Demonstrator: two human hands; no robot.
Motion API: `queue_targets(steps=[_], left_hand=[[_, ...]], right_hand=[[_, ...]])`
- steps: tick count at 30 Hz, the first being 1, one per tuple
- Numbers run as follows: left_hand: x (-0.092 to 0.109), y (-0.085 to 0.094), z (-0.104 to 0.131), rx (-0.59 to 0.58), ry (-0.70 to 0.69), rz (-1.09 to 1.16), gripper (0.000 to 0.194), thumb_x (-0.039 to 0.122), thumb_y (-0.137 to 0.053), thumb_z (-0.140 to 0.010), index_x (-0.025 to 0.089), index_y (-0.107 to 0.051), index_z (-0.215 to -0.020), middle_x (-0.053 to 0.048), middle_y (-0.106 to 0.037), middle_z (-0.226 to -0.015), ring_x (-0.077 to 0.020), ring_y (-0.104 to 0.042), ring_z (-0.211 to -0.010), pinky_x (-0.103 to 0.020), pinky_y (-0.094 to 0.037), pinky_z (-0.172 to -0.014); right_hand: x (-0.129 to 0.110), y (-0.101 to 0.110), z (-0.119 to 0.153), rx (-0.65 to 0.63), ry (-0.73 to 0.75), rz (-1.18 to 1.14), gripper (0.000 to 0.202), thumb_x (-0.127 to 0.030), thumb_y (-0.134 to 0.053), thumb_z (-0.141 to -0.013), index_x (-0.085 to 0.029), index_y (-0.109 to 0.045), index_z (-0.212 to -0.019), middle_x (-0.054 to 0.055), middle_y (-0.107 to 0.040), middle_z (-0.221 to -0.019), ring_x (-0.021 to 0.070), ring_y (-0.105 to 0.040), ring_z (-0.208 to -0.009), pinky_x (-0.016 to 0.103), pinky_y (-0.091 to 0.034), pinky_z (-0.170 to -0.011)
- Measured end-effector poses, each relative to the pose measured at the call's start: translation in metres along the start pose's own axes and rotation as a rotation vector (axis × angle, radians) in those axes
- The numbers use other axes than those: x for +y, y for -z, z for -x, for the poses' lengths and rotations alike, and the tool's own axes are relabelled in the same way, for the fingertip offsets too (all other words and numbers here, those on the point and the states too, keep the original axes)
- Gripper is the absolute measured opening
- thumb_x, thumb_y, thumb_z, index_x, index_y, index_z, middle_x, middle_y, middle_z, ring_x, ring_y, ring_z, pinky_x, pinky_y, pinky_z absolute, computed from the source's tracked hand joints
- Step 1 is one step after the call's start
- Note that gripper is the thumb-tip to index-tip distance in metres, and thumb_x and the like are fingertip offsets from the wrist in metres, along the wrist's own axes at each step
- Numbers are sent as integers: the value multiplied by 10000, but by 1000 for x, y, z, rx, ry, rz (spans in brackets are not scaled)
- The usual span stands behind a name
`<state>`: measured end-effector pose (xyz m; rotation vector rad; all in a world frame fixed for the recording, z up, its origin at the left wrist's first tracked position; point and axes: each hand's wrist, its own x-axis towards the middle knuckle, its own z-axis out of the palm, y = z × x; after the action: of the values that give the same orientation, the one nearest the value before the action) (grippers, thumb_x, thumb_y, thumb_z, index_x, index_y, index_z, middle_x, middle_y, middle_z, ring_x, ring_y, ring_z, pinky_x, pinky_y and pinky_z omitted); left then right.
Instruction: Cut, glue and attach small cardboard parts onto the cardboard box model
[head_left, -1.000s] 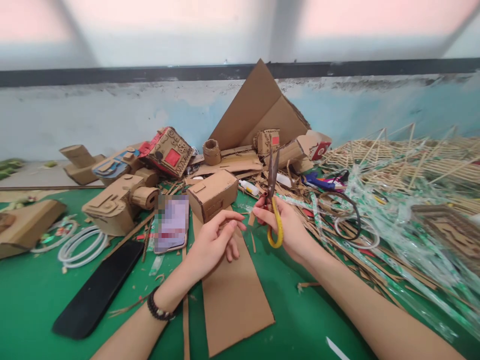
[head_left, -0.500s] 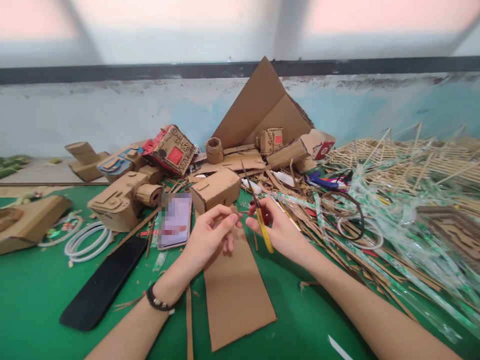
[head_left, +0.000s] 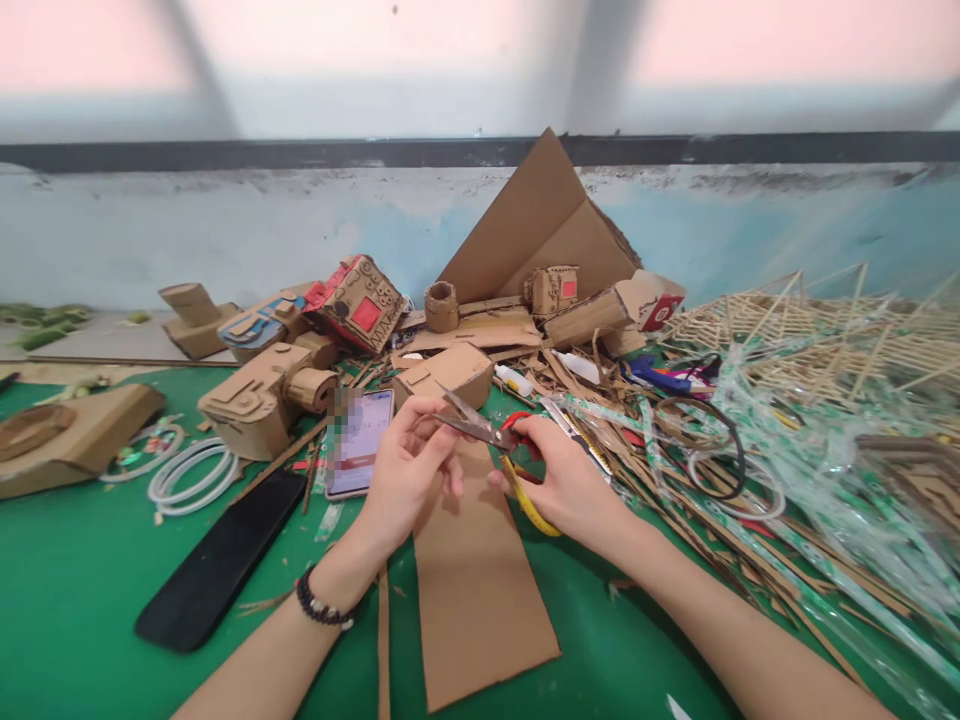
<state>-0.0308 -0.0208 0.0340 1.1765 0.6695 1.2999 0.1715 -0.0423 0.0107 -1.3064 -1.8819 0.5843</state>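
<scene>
My right hand (head_left: pixel 576 478) grips scissors (head_left: pixel 487 431) by their red and yellow handles, with the blades spread apart and pointing left. Close by, my left hand (head_left: pixel 409 475) has its thumb and forefinger pinched together at the blades; whatever sits between those fingertips is too small to make out. The other left fingers are curled. Below both hands a long flat cardboard piece (head_left: pixel 480 600) lies on the green table. Just behind them stands a small cardboard box (head_left: pixel 457 368).
On the left are a phone (head_left: pixel 367 430), a black flat object (head_left: pixel 221 560), white coiled tubing (head_left: pixel 193 478) and a cardboard camera model (head_left: pixel 255 395). At right lie a box cutter (head_left: pixel 581 440), cardboard strips, clear plastic wrap (head_left: pixel 817 470) and a stick structure (head_left: pixel 795 320).
The scissors have turned from pointing away to pointing left, and their blades have spread. Their blades are now at my left fingertips. The view has shifted slightly.
</scene>
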Motion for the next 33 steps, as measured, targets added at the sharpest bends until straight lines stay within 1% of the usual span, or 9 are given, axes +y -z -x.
queue_targets(steps=[6,10,14,18,22,24,28,33], left_hand=[[-5,2,0,-20,33,-17,394,424,-830,-873,225,-522,-1017,57,-672,-819,-98,-639,-414,-173,-482,-384],[-6,3,0,-24,27,-38,398,432,-823,-878,222,-510,-1007,57,-662,-813,-96,-636,-409,-173,-477,-383],[-4,1,1,-9,33,-60,425,458,-827,-865,218,-502,-998,48,-675,-849,-95,-630,-398,-176,-469,-369],[-2,-2,1,7,35,-94,438,473,-824,-862,217,-492,-989,52,-675,-810,-100,-629,-392,-175,-466,-370],[-1,-5,2,24,33,-114,454,503,-815,-860,223,-479,-978,63,-659,-781,-107,-626,-379,-172,-452,-350],[-3,-6,2,31,34,-104,455,504,-815,-860,223,-476,-972,64,-653,-794,-105,-626,-379,-170,-448,-341],[-7,-7,3,41,52,-36,431,468,-824,-863,222,-485,-965,65,-631,-839,-87,-620,-395,-163,-449,-325],[-12,-5,5,34,78,18,390,439,-814,-880,226,-508,-993,55,-637,-885,-66,-602,-407,-156,-458,-321]], right_hand=[[-1,1,1,12,21,29,325,-381,-746,-879,-208,-614,-1120,79,-704,-1056,275,-636,-987,417,-517,-871],[-2,1,1,21,29,44,308,-363,-749,-878,-208,-629,-1116,92,-718,-1087,273,-654,-990,406,-524,-864],[-3,2,2,13,19,60,288,-392,-754,-885,-217,-651,-1089,78,-722,-1051,252,-658,-931,376,-522,-819],[-3,3,2,-14,2,77,308,-452,-760,-893,-225,-668,-1079,47,-715,-957,226,-648,-842,344,-506,-757],[-4,3,2,-27,-6,95,310,-464,-759,-895,-225,-677,-1075,58,-734,-993,226,-659,-845,342,-504,-756],[-3,3,2,-31,-14,102,312,-462,-750,-897,-223,-675,-1083,60,-730,-989,227,-656,-843,344,-501,-753],[-4,1,2,-38,-38,106,321,-467,-717,-909,-217,-661,-1102,48,-697,-914,229,-640,-818,345,-494,-735],[-3,0,2,-15,-21,133,324,-458,-707,-911,-209,-651,-1111,75,-719,-961,248,-656,-852,360,-504,-761]])
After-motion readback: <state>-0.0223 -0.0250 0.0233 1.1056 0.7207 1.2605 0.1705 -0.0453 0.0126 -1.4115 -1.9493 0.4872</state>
